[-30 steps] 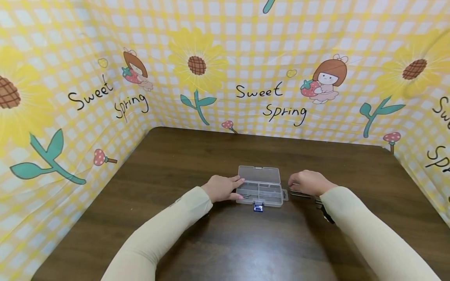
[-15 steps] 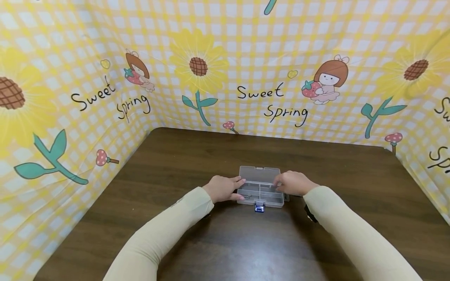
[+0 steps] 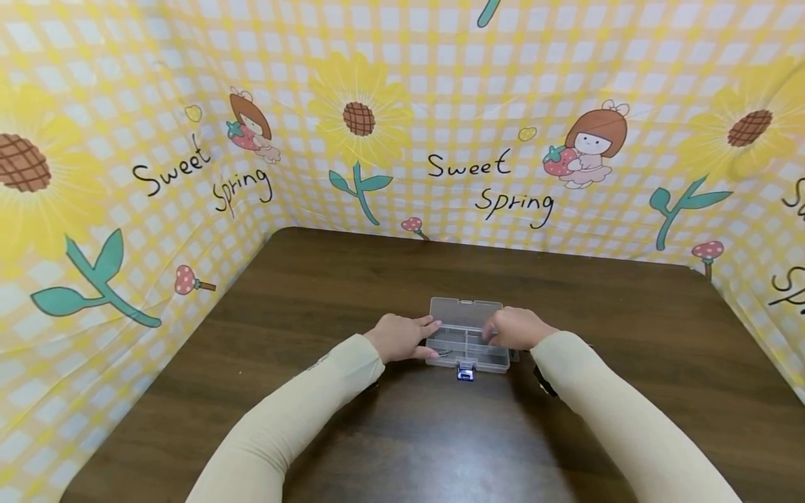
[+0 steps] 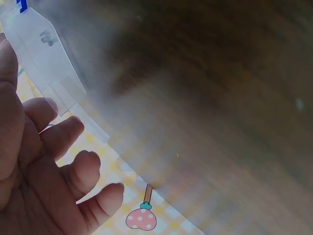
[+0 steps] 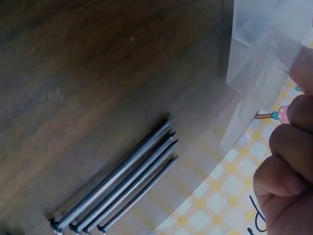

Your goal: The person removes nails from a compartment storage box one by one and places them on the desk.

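Observation:
A clear plastic compartment box (image 3: 487, 365) sits on the table with its lid (image 3: 467, 312) tipped back. My left hand (image 3: 399, 337) grips its left end, thumb at the front corner and fingers toward the back. Small metal pieces (image 3: 444, 353) lie in the front left compartment. My right hand (image 3: 517, 328) reaches over the right side, fingertips at the back right compartment. Its fingers are curled in the right wrist view; I cannot tell whether they hold anything. Several steel nails (image 5: 117, 176) lie side by side on the table to the right of the box.
A blue-marked latch (image 3: 465, 373) hangs at the box's front, and a clear hanging tab (image 3: 515, 355) juts from its right end. Yellow checked cloth (image 3: 390, 202) walls in the dark wooden table (image 3: 352, 272) at the back and sides.
My right hand has moved left from beside the nails to over the right part of the box. The left hand keeps its grip, and the box stays in place.

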`<state>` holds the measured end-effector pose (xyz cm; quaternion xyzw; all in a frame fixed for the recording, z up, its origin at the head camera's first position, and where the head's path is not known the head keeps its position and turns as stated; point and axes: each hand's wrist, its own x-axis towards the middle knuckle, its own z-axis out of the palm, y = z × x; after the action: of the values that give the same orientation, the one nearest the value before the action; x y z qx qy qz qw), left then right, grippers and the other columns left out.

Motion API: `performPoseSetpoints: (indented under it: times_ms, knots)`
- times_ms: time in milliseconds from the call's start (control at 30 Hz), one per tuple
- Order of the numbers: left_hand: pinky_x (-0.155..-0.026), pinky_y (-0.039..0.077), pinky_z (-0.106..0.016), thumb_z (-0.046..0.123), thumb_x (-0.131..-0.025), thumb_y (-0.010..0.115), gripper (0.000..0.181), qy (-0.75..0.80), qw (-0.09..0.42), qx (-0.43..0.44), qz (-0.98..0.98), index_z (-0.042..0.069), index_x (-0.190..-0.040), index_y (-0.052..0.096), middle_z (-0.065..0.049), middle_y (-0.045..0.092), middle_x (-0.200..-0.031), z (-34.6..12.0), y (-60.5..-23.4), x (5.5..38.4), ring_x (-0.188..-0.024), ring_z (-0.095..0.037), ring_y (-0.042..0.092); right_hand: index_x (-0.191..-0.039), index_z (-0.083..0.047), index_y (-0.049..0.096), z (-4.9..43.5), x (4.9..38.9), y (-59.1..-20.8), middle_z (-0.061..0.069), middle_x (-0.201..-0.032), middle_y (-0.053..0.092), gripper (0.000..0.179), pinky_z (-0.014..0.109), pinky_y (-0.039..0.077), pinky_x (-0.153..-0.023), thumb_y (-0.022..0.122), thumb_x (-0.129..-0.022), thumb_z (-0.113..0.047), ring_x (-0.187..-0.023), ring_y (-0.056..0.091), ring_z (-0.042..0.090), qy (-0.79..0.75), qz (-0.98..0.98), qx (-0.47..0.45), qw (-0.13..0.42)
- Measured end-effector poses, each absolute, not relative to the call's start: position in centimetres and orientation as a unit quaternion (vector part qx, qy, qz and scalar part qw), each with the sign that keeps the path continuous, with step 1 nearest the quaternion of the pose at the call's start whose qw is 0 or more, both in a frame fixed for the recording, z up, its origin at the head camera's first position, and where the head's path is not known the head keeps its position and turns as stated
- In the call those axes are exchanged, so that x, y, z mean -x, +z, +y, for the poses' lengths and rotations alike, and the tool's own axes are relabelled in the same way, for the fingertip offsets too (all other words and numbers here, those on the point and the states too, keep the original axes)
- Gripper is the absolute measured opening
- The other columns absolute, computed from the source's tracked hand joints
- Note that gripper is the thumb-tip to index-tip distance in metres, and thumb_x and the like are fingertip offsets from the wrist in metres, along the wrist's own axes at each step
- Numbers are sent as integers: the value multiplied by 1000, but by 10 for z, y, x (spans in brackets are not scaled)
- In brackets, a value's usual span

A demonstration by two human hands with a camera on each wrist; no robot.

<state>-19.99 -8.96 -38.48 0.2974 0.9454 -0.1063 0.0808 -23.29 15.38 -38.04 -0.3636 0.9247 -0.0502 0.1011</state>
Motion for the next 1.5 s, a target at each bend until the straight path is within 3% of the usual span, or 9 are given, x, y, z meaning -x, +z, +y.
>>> performPoseSetpoints:
  times_ms: [100, 300, 400, 500, 633, 833, 1133, 1500]
  knots:
    - [-44, 38, -28, 60, -91, 46, 67, -110, 81, -296, 945, 25, -148, 40, 5, 43, -147, -89, -385, 200, -46, -12, 49, -89, -15, 77, 154, 234, -381, -1, -93, 72, 11, 38, 53, -73, 70, -83, -9, -89, 67, 20, -42, 922, 371, 103]
    - [-47, 41, -30, 61, -91, 46, 67, -117, 83, -291, 946, 26, -147, 40, 6, 44, -146, -90, -387, 198, -54, -13, 58, -83, -14, 75, 151, 234, -383, -2, -87, 71, 10, 35, 53, -71, 68, -84, -7, -83, 66, 16, -39, 918, 380, 109]
    - [-45, 39, -30, 61, -91, 45, 67, -120, 78, -293, 945, 26, -147, 40, 6, 44, -146, -90, -387, 200, -49, -13, 53, -76, -14, 72, 150, 235, -382, -5, -79, 67, 15, 31, 51, -66, 66, -84, -4, -73, 61, 11, -30, 917, 383, 111]
    - [-45, 40, -30, 61, -91, 45, 67, -124, 73, -295, 945, 26, -147, 41, 6, 44, -146, -89, -387, 201, -48, -13, 52, -58, -16, 54, 149, 234, -380, -10, -61, 46, 32, 24, 37, -53, 61, -83, 1, -58, 40, 6, -22, 916, 383, 116]
    - [-46, 42, -30, 61, -91, 45, 66, -126, 73, -296, 944, 26, -147, 41, 6, 44, -146, -89, -387, 201, -52, -12, 56, -54, -19, 29, 145, 233, -379, -8, -58, 20, 43, 25, 18, -51, 53, -79, 6, -56, 19, 9, -9, 915, 385, 120]
    - [-46, 42, -31, 61, -91, 45, 67, -122, 77, -297, 944, 25, -147, 41, 6, 44, -146, -88, -387, 202, -55, -13, 58, -53, -21, 29, 143, 233, -379, -9, -58, 22, 40, 25, 18, -50, 48, -73, 7, -55, 20, 9, 18, 914, 395, 94]
    - [-43, 36, -29, 61, -91, 45, 68, -120, 74, -301, 943, 25, -148, 40, 5, 44, -146, -89, -389, 204, -43, -12, 45, -53, -20, 26, 144, 237, -378, -8, -57, 17, 45, 25, 17, -51, 54, -80, 3, -55, 18, 9, 9, 909, 403, 103]
    - [-46, 40, -31, 60, -91, 46, 68, -108, 84, -296, 945, 25, -148, 40, 5, 43, -147, -89, -385, 202, -51, -13, 55, -53, -19, 30, 142, 241, -378, -7, -57, 20, 47, 24, 19, -52, 61, -85, -2, -54, 21, 9, 1, 911, 389, 138]
